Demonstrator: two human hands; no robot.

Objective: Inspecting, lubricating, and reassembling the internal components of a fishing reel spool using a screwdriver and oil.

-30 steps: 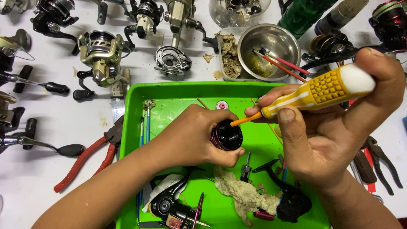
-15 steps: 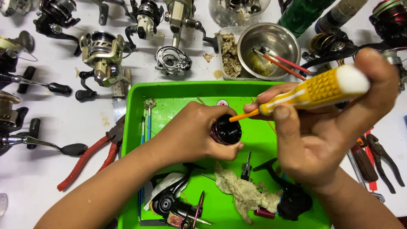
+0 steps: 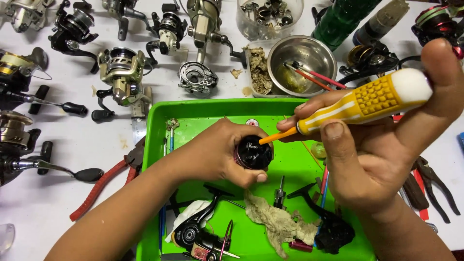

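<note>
In the head view, the left hand [image 3: 220,154] was closed around a round black reel part [image 3: 253,152], held above the middle of the green tray [image 3: 150,145]. The right hand [image 3: 382,145] gripped a yellow-handled screwdriver [image 3: 362,102], its orange shaft touching the part's upper right rim. A soiled rag [image 3: 278,220] lay near the tray's front edge. Red-handled pliers [image 3: 104,181] lay on the desk just beside the tray's left edge. A steel bowl [image 3: 303,65] stood beyond the tray's far edge.

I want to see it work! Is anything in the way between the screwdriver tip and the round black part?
Nothing visible. The yellow screwdriver in the right hand points its tip straight at the black round part, which the left hand holds above the green tray.
</note>
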